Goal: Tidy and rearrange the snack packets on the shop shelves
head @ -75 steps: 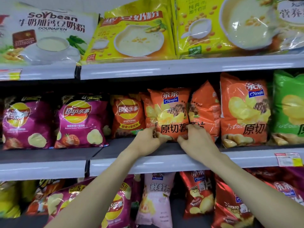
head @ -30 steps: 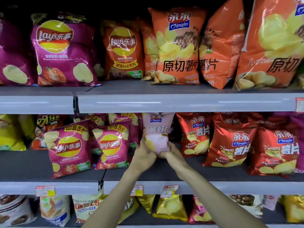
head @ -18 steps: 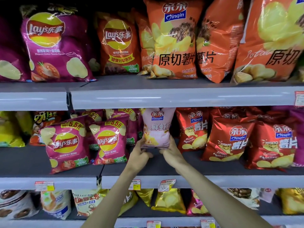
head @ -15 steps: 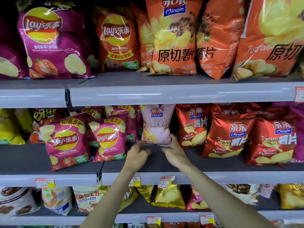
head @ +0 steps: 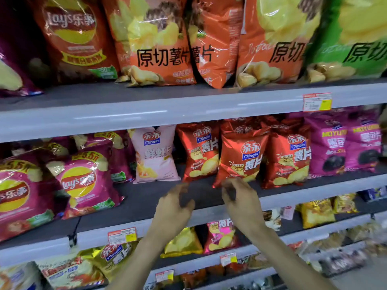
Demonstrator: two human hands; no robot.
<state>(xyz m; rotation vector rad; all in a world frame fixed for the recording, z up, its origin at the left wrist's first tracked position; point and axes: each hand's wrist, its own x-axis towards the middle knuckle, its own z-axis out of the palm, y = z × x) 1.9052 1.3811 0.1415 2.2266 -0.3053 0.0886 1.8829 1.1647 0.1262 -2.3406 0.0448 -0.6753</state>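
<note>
Reaching toward the middle shelf [head: 146, 203], 2 bare arms are stretching up from the bottom edge. The left hand [head: 174, 206] is hovering over the shelf's front lip, fingers loosely curled and holding nothing. The right hand [head: 240, 203] is hanging just beside it, apart from it, also holding nothing. Its fingertips [head: 229, 186] are sitting at the bottom edge of the front red packet [head: 240, 159], and blur is hiding whether they are touching it.

On the upper shelf [head: 125, 120], a dark red bag [head: 73, 38] is standing at the left. Then come 3 big orange bags [head: 155, 49] and a green bag [head: 360, 38] at the far right.

On the middle shelf, magenta packets [head: 83, 181] are leaning forward at the left. A pale pink packet [head: 154, 155] is standing upright beside them. Right of it, 3 red packets are standing in a row, the middle one set forward of its neighbours. Purple packets [head: 326, 147] are filling the right end.

On the lower shelf [head: 339, 226], gold packets [head: 182, 241] and a small pink packet [head: 221, 235] are showing between the forearms.
</note>
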